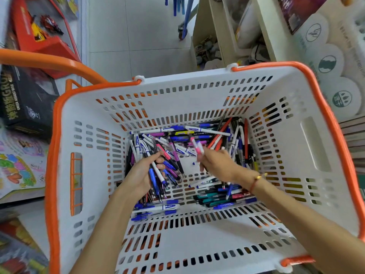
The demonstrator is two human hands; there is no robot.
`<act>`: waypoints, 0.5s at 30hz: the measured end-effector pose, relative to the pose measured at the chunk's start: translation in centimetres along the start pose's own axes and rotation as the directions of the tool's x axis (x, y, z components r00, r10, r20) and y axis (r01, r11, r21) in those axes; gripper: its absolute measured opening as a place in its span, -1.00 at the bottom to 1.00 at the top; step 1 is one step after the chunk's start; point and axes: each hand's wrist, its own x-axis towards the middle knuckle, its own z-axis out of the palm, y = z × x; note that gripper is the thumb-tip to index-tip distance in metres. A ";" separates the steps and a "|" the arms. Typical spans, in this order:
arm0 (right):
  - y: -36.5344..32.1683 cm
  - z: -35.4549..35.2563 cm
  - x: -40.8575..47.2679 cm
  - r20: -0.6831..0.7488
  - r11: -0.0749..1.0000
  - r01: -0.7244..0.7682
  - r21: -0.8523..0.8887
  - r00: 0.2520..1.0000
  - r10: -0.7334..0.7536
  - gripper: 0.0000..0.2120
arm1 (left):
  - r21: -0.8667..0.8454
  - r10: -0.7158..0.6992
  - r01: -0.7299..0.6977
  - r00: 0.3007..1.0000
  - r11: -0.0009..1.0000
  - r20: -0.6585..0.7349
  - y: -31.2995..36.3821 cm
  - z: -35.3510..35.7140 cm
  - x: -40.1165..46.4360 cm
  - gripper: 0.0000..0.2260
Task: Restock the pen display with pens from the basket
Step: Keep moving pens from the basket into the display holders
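Pale floor tiles and toy boxes surround the white basket with its orange rim. Loose pens lie scattered across its bottom. My left hand curls round a bundle of pens, mostly blue and white. My right hand pinches a pink pen just above the pile.
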 end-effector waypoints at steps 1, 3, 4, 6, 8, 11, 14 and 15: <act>-0.5 -0.8 -0.5 0.024 0.956 -0.026 0.294 1.000 0.019 -0.75 | 0.009 0.015 -0.015 1.000 1.000 0.001 0.0 0.0 0.0 -0.88; -0.8 -2.1 -1.2 0.073 0.787 -0.049 0.615 0.997 0.005 -0.66 | 0.045 0.048 -0.047 0.999 0.998 -0.006 0.0 0.2 -0.3 -0.85; -0.8 -2.4 -1.4 0.115 0.730 -0.064 0.681 0.993 -0.020 -0.65 | 0.071 0.066 -0.065 0.998 0.995 -0.005 -0.1 0.6 -0.4 -0.84; -0.9 -2.3 -1.8 0.222 0.588 -0.111 0.801 0.968 -0.120 -0.69 | 0.128 0.097 -0.096 0.995 0.987 0.004 -0.2 1.1 -0.7 -0.83; -1.4 -1.9 -2.0 0.308 0.462 -0.185 0.867 0.928 -0.208 -0.74 | 0.180 0.098 -0.099 0.995 0.979 0.016 -0.4 1.6 -1.0 -0.77; -2.4 -1.2 -2.2 0.378 0.432 -0.231 0.872 0.878 -0.293 -0.76 | 0.264 0.093 -0.102 0.994 0.959 0.049 -0.5 1.9 -1.5 -0.56; -3.1 -0.5 -2.3 0.444 0.472 -0.271 0.839 0.842 -0.306 -0.72 | 0.380 0.110 -0.136 0.990 0.915 0.089 -0.7 2.5 -2.0 -0.51; -3.2 -0.2 -2.3 0.459 0.491 -0.278 0.825 0.837 -0.298 -0.71 | 0.415 0.124 -0.148 0.989 0.897 0.085 -0.8 2.7 -2.1 -0.55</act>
